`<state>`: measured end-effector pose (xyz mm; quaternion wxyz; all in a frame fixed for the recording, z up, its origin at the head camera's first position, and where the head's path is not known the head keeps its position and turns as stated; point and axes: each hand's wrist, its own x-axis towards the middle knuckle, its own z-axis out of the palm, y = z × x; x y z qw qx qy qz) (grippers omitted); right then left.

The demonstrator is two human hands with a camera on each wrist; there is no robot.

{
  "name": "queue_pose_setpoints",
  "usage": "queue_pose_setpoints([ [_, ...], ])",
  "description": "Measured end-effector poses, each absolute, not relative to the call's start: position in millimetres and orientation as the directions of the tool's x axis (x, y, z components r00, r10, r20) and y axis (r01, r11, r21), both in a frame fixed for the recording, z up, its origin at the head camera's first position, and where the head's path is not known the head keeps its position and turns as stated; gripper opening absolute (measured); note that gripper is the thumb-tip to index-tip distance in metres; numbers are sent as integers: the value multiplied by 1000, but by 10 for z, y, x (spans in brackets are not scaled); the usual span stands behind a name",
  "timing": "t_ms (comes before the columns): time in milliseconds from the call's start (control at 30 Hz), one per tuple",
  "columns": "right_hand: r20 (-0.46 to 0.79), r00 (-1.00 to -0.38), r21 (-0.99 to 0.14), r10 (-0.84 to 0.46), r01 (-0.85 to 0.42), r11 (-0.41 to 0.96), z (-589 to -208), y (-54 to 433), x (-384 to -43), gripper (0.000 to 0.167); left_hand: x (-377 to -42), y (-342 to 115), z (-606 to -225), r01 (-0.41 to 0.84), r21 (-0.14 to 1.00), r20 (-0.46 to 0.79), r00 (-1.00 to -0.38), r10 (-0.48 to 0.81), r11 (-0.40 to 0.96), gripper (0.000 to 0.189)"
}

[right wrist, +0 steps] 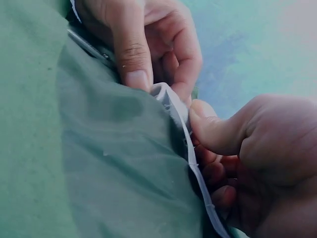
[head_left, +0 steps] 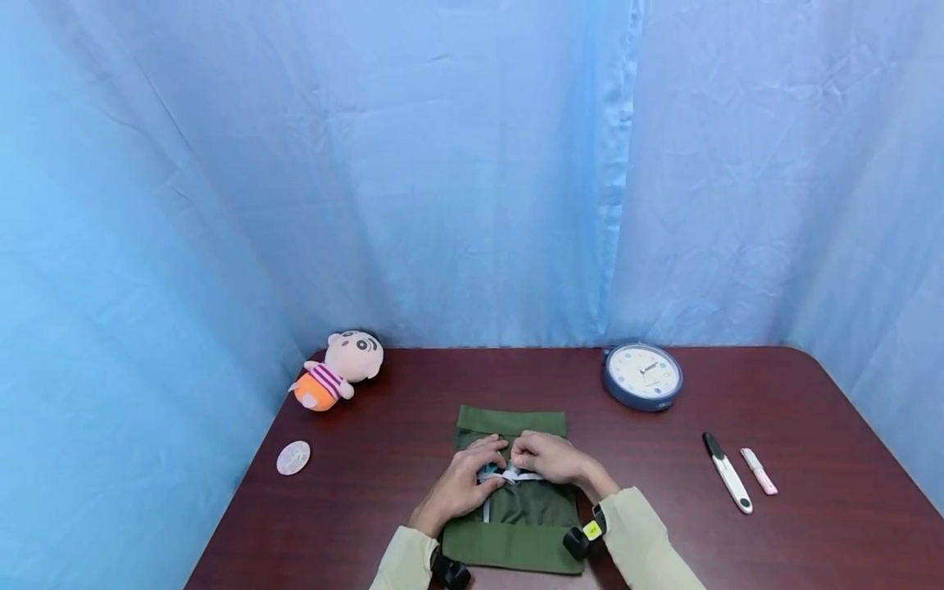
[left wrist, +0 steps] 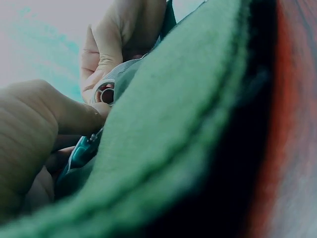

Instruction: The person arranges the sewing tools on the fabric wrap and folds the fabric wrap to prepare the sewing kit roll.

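Observation:
A green cloth item point(head_left: 512, 547), with folded bands at its near and far ends, lies on the table under both hands. White edging point(head_left: 529, 476) runs across its middle. My left hand point(head_left: 463, 479) holds the edging from the left, its thumb point(right wrist: 136, 74) at a small folded loop. From the other side my right hand point(head_left: 551, 457) pinches the edging between thumb and curled fingers point(right wrist: 218, 171). A round pale ring point(left wrist: 105, 93) shows between the hands in the left wrist view. A teal piece point(left wrist: 83, 150) sits just below the left thumb, partly hidden.
A plush doll point(head_left: 335, 373) and a round pale disc point(head_left: 293, 457) lie at the left. Toward the back right is a blue-rimmed clock point(head_left: 644, 377). A white-and-black tool point(head_left: 728, 475) and a pink-and-white stick point(head_left: 760, 472) lie at the right. Blue curtains point(head_left: 472, 180) surround the table.

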<state>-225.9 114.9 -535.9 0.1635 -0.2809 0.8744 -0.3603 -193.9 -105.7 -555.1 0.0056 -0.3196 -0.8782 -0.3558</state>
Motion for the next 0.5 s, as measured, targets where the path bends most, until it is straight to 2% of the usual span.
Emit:
queue_pose_setpoints([
  [133,-110,-778,-712,-618,-372,596,-5337,1131,-2274,22,-1937,-1053,-5562,569,622,253,-797,549,539,13],
  [333,-150,-817,-675,-557,-327,662,-5311,1051,-2235,24,-1948,-1048,-5579,575,620,269,-795,544,533,13],
  [500,-130,-835,-712,-534,-296,636,-5339,1076,-2210,26,-1955,-1060,-5592,584,615,285,-791,541,530,14],
])
